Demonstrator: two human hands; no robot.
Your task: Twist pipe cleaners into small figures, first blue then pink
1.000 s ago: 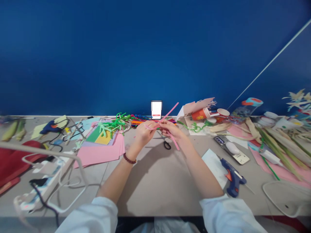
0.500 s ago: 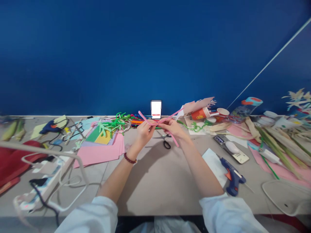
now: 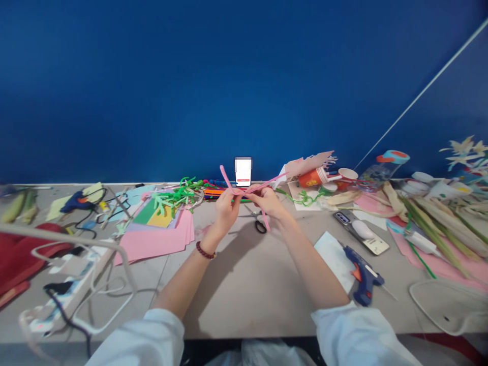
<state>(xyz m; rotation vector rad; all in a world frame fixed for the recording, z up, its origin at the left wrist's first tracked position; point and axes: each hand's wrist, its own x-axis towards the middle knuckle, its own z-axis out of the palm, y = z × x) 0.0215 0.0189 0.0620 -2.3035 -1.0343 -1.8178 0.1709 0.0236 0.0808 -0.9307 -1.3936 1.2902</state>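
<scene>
Pink pipe cleaners (image 3: pixel 225 178) are pinched in both hands above the middle of the table. Their fuzzy ends stick out up-left, up-right and down, and they cross between my fingertips; how they join there is too small to tell. My left hand (image 3: pixel 226 207) closes on them from the left, a dark beaded bracelet (image 3: pixel 206 250) on its wrist. From the right, my right hand (image 3: pixel 268 202) grips them close to the left fingertips. Below and behind the hands lie scissors (image 3: pixel 261 226) with black handles, partly covered by the right hand.
A phone (image 3: pixel 243 172) stands upright against the blue wall. Left are pink paper sheets (image 3: pixel 152 241), green pipe cleaners (image 3: pixel 168 198) and a power strip (image 3: pixel 70 290) with cables. Right are a blue glue gun (image 3: pixel 364 277), another phone (image 3: pixel 375 244), a red paper cup (image 3: pixel 313 177) and dried husks (image 3: pixel 430 218).
The left end of the pink pipe cleaners now points more steeply upward, and the lower end has swung left. Both hands keep their pinch and have barely moved.
</scene>
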